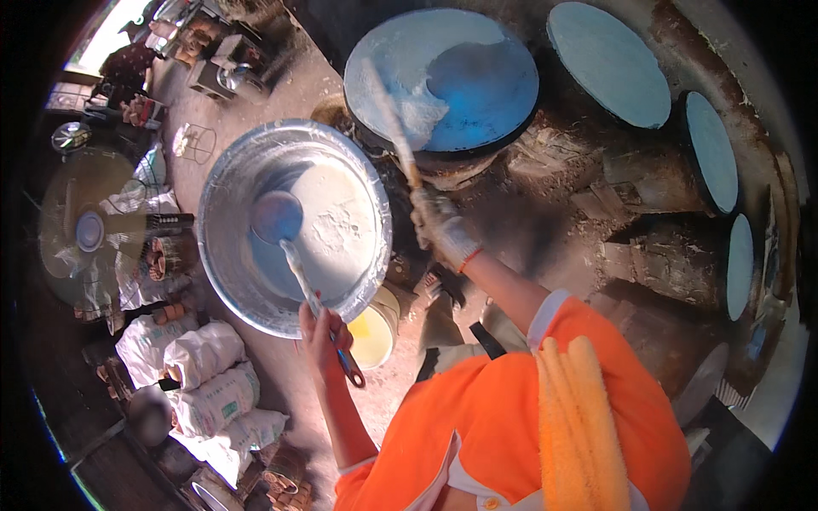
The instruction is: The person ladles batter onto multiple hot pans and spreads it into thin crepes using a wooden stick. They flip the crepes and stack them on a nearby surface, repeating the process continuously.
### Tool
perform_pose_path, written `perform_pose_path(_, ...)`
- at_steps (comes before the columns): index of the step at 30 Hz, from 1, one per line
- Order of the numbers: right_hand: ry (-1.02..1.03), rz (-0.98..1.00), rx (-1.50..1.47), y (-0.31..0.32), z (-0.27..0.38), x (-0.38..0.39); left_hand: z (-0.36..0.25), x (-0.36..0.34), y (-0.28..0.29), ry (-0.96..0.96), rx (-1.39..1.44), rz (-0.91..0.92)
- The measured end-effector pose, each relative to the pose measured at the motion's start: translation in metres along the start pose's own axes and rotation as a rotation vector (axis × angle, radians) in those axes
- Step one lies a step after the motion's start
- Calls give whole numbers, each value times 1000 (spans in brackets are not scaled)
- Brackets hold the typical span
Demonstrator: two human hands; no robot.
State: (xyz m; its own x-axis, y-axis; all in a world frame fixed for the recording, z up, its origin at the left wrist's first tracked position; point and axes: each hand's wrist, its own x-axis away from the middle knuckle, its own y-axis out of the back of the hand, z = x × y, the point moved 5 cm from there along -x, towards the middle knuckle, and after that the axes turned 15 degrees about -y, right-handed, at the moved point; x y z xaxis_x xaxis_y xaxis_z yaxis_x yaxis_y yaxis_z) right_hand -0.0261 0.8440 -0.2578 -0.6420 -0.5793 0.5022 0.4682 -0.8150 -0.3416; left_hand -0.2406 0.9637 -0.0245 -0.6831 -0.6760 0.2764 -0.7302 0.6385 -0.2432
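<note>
1. Draped over an orange shirt [477,409], a towel [584,417] is seen nearest;
2. the hands are kept apart; a ladle [298,271] is gripped by the left hand [324,332], a long stick [392,123] by the gloved right hand [439,223];
3. white mixture [336,226] is held in a wide metal basin [228,230]; the ladle's bowl is seen within its rim;
4. a bucket [391,315], yellow inside, is partly hidden by the basin;
5. a round griddle [490,85], partly coated white, is crossed by the stick's far end.

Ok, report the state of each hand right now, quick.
Left hand: closed, holding a long-handled, round-bowled ladle by its blue handle.
Right hand: closed, holding a long, pale, straight stick.
</note>
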Motion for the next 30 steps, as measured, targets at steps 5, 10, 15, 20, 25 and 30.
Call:
perform_pose_path(5, -253, 0, -293, -61, 100, 58, 6, 51, 11, 14, 12, -49)
perform_pose_path(10, -163, -24, -260, -31, 83, 66, -8, 93, 5, -24, 16, -56)
perform_pose_path(15, -193, -28, -303, 21, 131, 119, -12, 106, -6, -52, 23, -66)
perform_pose_path(20, -199, -28, -151, 0, 114, 104, 6, 65, -19, -33, 34, 14)
perform_pose_path(25, -394, -67, -117, 25, 88, 117, 0, 31, -44, -1, 135, 85)
perform_pose_path(30, -410, -264, -38, 87, 128, 155, -3, 5, -60, 33, 176, 82)
